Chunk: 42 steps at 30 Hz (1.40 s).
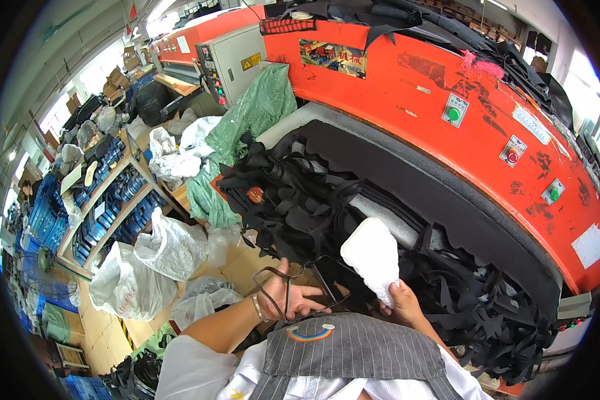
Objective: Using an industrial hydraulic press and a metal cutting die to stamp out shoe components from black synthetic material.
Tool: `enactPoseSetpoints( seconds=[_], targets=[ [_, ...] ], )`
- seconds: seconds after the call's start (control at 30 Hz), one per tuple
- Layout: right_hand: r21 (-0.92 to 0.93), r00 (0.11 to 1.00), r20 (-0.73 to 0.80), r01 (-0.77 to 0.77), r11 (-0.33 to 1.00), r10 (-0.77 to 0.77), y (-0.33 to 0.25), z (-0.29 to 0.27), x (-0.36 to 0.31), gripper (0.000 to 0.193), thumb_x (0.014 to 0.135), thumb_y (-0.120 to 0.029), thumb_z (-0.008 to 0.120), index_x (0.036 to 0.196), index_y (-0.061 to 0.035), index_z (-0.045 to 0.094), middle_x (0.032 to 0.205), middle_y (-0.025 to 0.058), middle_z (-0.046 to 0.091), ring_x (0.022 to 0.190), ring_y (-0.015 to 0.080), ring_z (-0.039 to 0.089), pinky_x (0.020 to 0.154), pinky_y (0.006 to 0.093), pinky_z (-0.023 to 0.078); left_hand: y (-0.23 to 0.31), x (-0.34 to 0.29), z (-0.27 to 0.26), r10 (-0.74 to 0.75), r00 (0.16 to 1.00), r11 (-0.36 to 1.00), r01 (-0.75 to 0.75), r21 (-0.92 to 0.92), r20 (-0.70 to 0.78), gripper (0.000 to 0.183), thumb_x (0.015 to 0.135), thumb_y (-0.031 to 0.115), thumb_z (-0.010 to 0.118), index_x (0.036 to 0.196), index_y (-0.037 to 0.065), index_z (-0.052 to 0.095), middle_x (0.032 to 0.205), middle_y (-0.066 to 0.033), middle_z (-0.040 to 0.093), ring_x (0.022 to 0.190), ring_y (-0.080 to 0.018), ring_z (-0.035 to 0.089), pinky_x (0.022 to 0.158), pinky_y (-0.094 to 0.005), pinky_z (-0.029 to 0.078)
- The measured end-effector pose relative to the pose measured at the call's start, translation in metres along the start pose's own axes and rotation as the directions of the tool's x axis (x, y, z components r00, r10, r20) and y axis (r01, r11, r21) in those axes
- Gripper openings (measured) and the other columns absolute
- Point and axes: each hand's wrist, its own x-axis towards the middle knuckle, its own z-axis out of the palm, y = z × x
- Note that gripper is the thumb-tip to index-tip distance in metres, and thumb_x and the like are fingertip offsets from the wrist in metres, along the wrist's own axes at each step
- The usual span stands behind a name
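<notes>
My right hand (401, 303) grips the narrow end of a white paddle-shaped piece (371, 253), its wide end pointing up and away. Its material I cannot make out. My left hand (293, 297), a bracelet at its wrist, holds a thin dark looped frame (273, 269), like the outline of a cutting die. The frame passes around the fingers, which are partly spread. Just beyond both hands lies a tangled heap of black cut scraps (293, 200) along the bed of a red press. Black sheet material (407, 180) lies stacked under the press beam.
The red press beam (393, 87) spans the far side, with a green button (453, 114) and a red button (513, 155). To the left stand white sacks (130, 283), a green sack (257, 127) and a wooden rack (107, 207) of blue-edged dies. A grey control box (237, 63) stands behind.
</notes>
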Motion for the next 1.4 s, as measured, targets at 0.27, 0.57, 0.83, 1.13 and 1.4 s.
enactPoseSetpoints(
  seconds=[0.27, 0.57, 0.83, 1.13, 1.4],
  targets=[
    [-0.084, 0.995, -0.083, 0.041, 0.996, -0.048, 0.009, 0.003, 0.001, 0.055, 0.091, -0.051, 0.057, 0.115, -0.0023, 0.045, 0.078, 0.008, 0.059, 0.059, 0.0144, 0.055, 0.05, 0.0269, 0.046, -0.002, 0.016, 0.017, -0.114, 0.972, 0.953, 0.166, 0.255, -0.204, 0.079, 0.095, 0.048, 0.049, 0.149, 0.0, 0.017, 0.121, -0.0268, 0.054, 0.073, -0.0225, 0.063, 0.065, -0.0275, 0.053],
    [-0.243, 0.951, 0.123, 0.305, 0.921, -0.283, -0.055, 0.041, 0.027, 0.056, 0.097, -0.054, 0.041, 0.116, -0.002, 0.047, 0.077, 0.008, 0.059, 0.053, 0.0141, 0.055, 0.047, 0.0269, 0.046, 0.015, 0.018, 0.057, 0.338, 0.881, 0.499, -0.465, 0.731, 0.33, 0.103, 0.073, 0.035, 0.075, 0.152, 0.012, 0.013, 0.141, -0.0178, 0.044, 0.129, -0.0298, 0.044, 0.111, -0.0445, 0.025],
    [-0.322, 0.935, 0.108, 0.354, 0.878, -0.338, -0.022, 0.058, 0.06, 0.026, 0.097, -0.028, 0.057, 0.099, -0.0028, 0.061, 0.086, 0.0007, 0.061, 0.08, 0.0079, 0.054, 0.07, 0.0271, 0.047, -0.028, 0.026, 0.056, 0.472, 0.797, 0.642, -0.604, 0.472, 0.378, 0.119, 0.061, 0.07, 0.074, 0.149, 0.01, 0.022, 0.152, -0.0196, 0.024, 0.132, -0.0437, 0.033, 0.104, -0.0532, 0.038],
    [-0.641, 0.964, 0.062, 0.238, 0.73, -0.26, -0.085, 0.11, 0.055, 0.041, 0.099, -0.038, 0.051, 0.095, 0.0012, 0.061, 0.076, 0.0038, 0.061, 0.062, 0.0091, 0.055, 0.052, 0.0248, 0.046, -0.035, 0.012, 0.038, 0.38, 0.821, 0.584, -0.571, 0.577, 0.427, 0.109, 0.071, 0.076, 0.061, 0.153, 0.032, 0.006, 0.155, -0.025, 0.011, 0.129, -0.0481, 0.036, 0.103, -0.0592, 0.035],
    [-0.486, 0.949, -0.112, 0.207, 0.849, -0.296, -0.093, 0.104, 0.083, 0.054, 0.099, -0.047, 0.047, 0.084, 0.0021, 0.064, 0.061, 0.004, 0.058, 0.048, 0.0117, 0.051, 0.045, 0.0274, 0.041, -0.036, 0.008, 0.035, 0.399, 0.827, 0.589, -0.563, 0.58, 0.397, 0.112, 0.07, 0.078, 0.058, 0.153, 0.031, 0.0, 0.154, -0.0271, 0.013, 0.13, -0.048, 0.035, 0.102, -0.0579, 0.037]
  ],
)
